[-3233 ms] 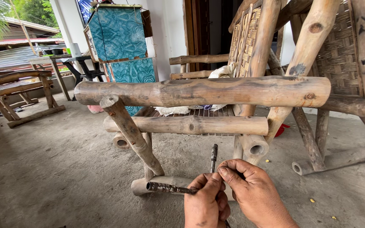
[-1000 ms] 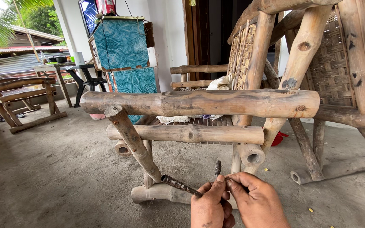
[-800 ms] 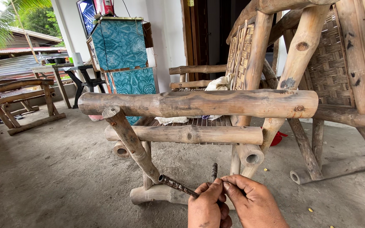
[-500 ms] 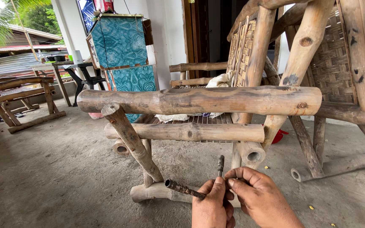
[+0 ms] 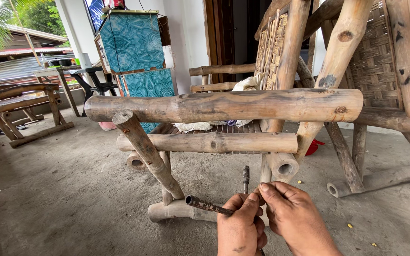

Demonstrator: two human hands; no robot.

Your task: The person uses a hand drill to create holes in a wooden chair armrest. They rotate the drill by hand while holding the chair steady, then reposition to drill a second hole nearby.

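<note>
- The left hand [image 5: 240,227] was clenched around a rusty metal rod [image 5: 209,206], which projected up and to the left from the fist, with its hollow end free in the air.
- The right hand [image 5: 293,218] pinched the base of a second, shorter dark metal piece [image 5: 246,176] that stood nearly upright between the two hands (whether it was joined to the rod could not be told, as the fingers hid the junction).
- Both pieces were held low in front of the bamboo chair [image 5: 228,106], near its lower rail [image 5: 205,142] but not touching it, above the concrete floor [image 5: 62,189].
- Risk, slip: the rod's surface looked corroded and rough, and a twisting force from the right hand could have turned it inside the left fist and scraped the palm.
- Risk, drop: the upright piece was secured by fingertips only, so a loss of pinch would probably have let it fall to the floor and roll under the chair.
- Risk, pinch: the thumbs sat close together at the junction, and a sudden release of a stuck part could have driven one hand into the other.
- Risk, strike: the rod's free end pointed toward the chair's slanted leg [image 5: 145,151], so a jerk could have knocked it against the bamboo.
</note>
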